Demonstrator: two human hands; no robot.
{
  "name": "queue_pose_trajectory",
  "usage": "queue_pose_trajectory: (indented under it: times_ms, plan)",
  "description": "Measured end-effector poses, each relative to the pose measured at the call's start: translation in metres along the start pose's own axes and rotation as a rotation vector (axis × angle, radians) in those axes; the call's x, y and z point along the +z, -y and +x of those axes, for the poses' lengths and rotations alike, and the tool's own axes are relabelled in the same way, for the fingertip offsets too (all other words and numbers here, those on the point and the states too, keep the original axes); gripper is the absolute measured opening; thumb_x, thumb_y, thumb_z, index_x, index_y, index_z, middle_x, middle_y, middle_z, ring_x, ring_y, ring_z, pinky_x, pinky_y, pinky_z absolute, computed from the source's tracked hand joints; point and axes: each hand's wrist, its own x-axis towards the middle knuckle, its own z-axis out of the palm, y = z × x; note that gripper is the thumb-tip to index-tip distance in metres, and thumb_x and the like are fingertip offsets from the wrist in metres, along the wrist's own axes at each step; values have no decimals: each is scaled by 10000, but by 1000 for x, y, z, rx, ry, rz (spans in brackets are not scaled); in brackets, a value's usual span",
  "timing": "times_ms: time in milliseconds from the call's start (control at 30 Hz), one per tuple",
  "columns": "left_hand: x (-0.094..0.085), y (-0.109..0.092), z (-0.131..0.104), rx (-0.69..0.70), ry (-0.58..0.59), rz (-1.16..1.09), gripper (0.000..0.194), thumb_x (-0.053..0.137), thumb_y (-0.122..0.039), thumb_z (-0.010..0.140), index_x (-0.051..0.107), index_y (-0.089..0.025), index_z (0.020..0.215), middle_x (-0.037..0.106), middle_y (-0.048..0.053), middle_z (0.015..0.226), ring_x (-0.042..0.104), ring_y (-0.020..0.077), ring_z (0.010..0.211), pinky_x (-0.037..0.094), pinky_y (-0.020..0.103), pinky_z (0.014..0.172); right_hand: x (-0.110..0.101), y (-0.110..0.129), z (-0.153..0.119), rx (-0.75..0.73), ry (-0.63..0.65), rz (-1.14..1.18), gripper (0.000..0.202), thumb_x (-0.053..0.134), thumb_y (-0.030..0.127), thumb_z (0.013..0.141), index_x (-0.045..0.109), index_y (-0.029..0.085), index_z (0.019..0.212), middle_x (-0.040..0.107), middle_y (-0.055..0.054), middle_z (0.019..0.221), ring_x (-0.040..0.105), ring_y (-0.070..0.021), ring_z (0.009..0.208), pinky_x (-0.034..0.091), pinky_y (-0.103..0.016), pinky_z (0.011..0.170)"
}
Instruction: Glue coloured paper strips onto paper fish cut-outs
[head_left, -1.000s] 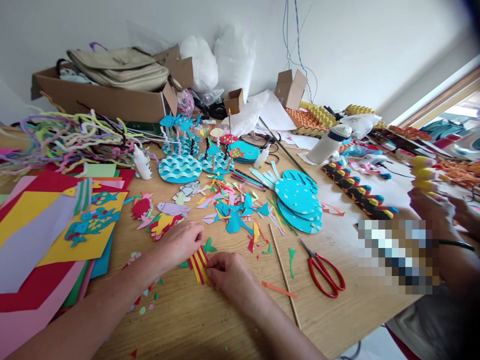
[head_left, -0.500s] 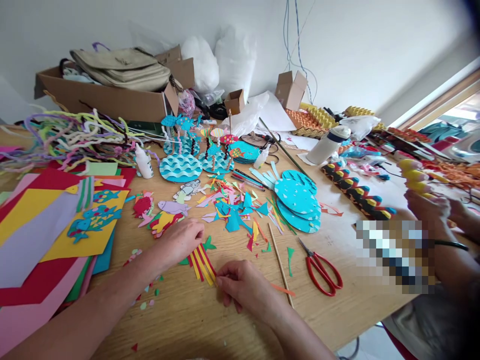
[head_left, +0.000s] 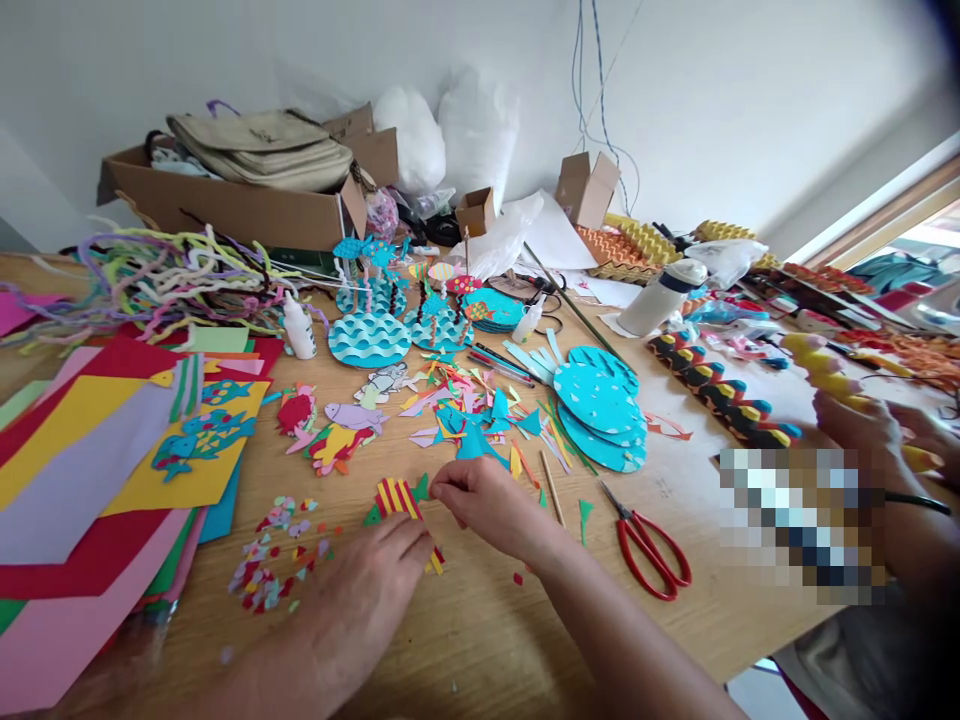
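Observation:
A small paper fish (head_left: 396, 494) lies on the table, its green body crossed by red and yellow strips. My left hand (head_left: 386, 560) is bent over its lower part, the fingers close together and pressing on the strips; the strip ends stick out below the fingertips. Just right of the fish's green tail (head_left: 421, 488), my right hand (head_left: 484, 505) has thumb and fingers pinched together. Whether anything is in that pinch I cannot make out. Several small paper scraps (head_left: 281, 550) are scattered left of my left hand.
Red-handled scissors (head_left: 649, 550) and a wooden stick (head_left: 553, 488) lie to the right. Coloured paper sheets (head_left: 82, 500) are piled at left. Blue paper discs (head_left: 600, 400), glue bottles (head_left: 300, 328) and paper cuttings sit further back. A co-worker's hands (head_left: 862, 430) are at far right.
My left hand has moved down from the strips' upper end onto their lower part. My right hand has gone up from the lower strip ends to beside the green tail.

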Motion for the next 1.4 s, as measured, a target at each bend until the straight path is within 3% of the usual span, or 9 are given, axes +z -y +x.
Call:
queue_pose_trajectory:
  times_ms: [133, 267, 500, 733, 867, 1033, 1400]
  plan:
    - [38, -11, -14, 1, -187, 151, 464, 328, 41, 692, 564, -135, 1051, 622, 63, 1089, 561, 192, 1007, 452, 314, 870, 6, 8, 8, -35, 63, -114, 231, 461, 170, 778, 670, 139, 684, 583, 7, 574, 429, -71, 510, 256, -191, 468]
    - [50, -13, -19, -16, -219, 136, 450, 326, 7, 746, 528, -141, 1119, 595, 58, 1150, 523, 191, 1071, 426, 329, 909, 12, 7, 14, -77, 73, -180, 250, 447, 179, 774, 674, 140, 677, 607, -4, 607, 446, -75, 527, 242, -194, 457]
    - [51, -15, -22, -9, -212, 124, 419, 313, -7, 790, 533, -139, 1121, 590, 59, 1159, 490, 189, 1114, 408, 340, 935, 19, 5, 32, -85, 74, -286, 238, 461, 153, 758, 682, 140, 668, 612, -12, 596, 456, -80, 524, 254, -190, 460]
    - [50, -14, -25, 32, -281, 140, 393, 308, -31, 817, 537, -125, 1123, 580, 65, 1178, 504, 198, 1101, 432, 344, 919, 18, 7, 34, -96, 73, -316, 229, 475, 164, 737, 693, 145, 670, 643, -35, 641, 496, -99, 563, 271, -196, 468]
    - [49, -14, -25, 40, -302, 137, 378, 318, -52, 831, 531, -137, 1132, 571, 63, 1193, 499, 200, 1111, 432, 349, 920, 17, 9, 34, -89, 58, -329, 277, 427, 158, 767, 704, 143, 763, 668, -57, 726, 526, -108, 620, 306, -196, 516]
    - [47, -13, -25, 65, -319, 137, 365, 332, -70, 837, 525, -112, 1144, 572, 78, 1190, 516, 208, 1091, 443, 348, 905, 17, 11, 33, -97, 119, -338, 219, 485, 173, 722, 702, 160, 692, 648, -23, 642, 497, -97, 563, 277, -195, 474]
    - [46, -12, -27, 48, -261, 78, 416, 377, -95, 817, 457, -137, 1223, 517, 87, 1256, 475, 208, 1146, 433, 361, 927, 22, 14, 36, -111, 130, -352, 227, 473, 177, 732, 694, 147, 690, 635, -28, 623, 500, -97, 552, 277, -196, 472]
